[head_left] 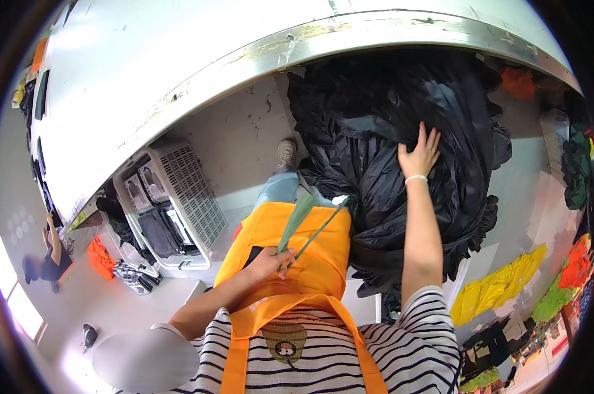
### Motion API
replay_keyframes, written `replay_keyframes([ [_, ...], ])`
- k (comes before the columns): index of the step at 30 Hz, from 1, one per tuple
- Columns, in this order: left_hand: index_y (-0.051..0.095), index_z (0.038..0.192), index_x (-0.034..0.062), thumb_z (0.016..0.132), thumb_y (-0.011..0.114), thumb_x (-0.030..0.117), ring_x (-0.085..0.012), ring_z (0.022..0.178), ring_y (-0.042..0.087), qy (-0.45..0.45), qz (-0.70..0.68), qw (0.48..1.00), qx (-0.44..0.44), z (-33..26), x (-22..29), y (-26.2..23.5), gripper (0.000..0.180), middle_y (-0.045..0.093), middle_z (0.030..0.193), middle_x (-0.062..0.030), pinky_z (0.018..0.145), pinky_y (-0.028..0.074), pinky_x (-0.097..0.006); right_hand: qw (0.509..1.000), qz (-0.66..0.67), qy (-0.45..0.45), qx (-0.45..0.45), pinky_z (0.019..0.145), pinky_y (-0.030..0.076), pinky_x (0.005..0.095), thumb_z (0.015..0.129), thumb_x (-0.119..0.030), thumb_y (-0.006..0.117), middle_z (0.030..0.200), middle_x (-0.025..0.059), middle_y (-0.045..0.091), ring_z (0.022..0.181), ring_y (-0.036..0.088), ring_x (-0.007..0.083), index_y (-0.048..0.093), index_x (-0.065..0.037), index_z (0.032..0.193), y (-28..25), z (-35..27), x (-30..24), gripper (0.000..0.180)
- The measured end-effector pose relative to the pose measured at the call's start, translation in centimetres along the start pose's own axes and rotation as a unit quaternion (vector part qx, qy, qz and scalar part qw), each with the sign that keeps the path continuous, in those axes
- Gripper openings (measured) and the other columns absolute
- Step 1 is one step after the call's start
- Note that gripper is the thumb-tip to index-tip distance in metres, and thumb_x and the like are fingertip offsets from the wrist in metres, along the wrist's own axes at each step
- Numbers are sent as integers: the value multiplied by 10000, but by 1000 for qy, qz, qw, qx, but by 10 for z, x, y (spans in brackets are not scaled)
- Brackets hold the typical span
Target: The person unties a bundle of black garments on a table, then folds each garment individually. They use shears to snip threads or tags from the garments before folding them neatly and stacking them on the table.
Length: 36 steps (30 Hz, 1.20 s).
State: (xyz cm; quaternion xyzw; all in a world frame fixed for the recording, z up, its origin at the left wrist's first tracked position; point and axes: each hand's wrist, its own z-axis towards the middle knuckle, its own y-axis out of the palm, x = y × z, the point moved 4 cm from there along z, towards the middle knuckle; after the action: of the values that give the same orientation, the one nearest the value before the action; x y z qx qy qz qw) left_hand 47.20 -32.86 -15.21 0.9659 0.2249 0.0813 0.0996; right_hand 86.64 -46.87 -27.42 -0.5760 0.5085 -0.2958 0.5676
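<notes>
My left hand (271,262) is closed in front of my orange apron (320,246). It grips a flat green strip (297,220), which rises from the fingers in two diverging lengths, one wide and one thin. A small white bit shows by the thin one's far end. My right arm reaches forward, and my right hand (420,154) lies with spread fingers on a large heap of black plastic bags (376,171). The heap is crumpled and glossy, partly under the worktable. What lies inside or beneath it is hidden.
A white worktable (198,52) with a worn metal edge spans the far side. Left of me stands a white slatted basket (195,197) holding packaged dark goods. Yellow cloth (501,282) lies on the right. Another person (50,256) is at the far left.
</notes>
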Motion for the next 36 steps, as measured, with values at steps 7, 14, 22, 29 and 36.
replay_keyframes([
  [7,566,856,-19,944,457,353,-161,616,567,61,-56,995,-60,2,-21,-35,397,581,625,-70,695,432,-283,980,84,-176,-40,824,432,440,712,-73,531,1033,156,560,982,520,321,591,-36,980,-42,-53,-153,277],
  [14,548,709,49,942,481,293,-106,559,456,53,65,995,-60,-10,-20,-49,344,499,596,4,560,404,-267,779,-378,-368,-338,1056,198,472,907,-199,366,1437,132,283,1344,202,278,312,-53,1386,273,-208,-84,503],
  [22,548,731,33,965,426,299,-133,659,543,98,-33,987,-120,-3,-28,-55,375,570,655,-52,680,422,-285,856,-96,-242,-446,725,508,417,670,-93,618,812,154,650,829,631,332,641,-44,763,160,-153,-110,107],
  [29,560,880,23,957,423,329,-293,855,573,59,-335,931,-129,13,-19,-61,343,600,860,-147,906,425,-416,944,238,-14,-229,624,480,312,662,-53,667,726,226,609,690,658,268,625,38,883,-42,-158,-48,243],
  [36,413,1326,70,889,495,473,-263,1191,448,-20,-326,945,-26,158,30,-15,600,473,1312,-134,1045,308,-428,910,387,82,-124,694,439,229,712,-44,688,814,-11,634,753,524,67,637,69,871,-140,-176,-6,202],
])
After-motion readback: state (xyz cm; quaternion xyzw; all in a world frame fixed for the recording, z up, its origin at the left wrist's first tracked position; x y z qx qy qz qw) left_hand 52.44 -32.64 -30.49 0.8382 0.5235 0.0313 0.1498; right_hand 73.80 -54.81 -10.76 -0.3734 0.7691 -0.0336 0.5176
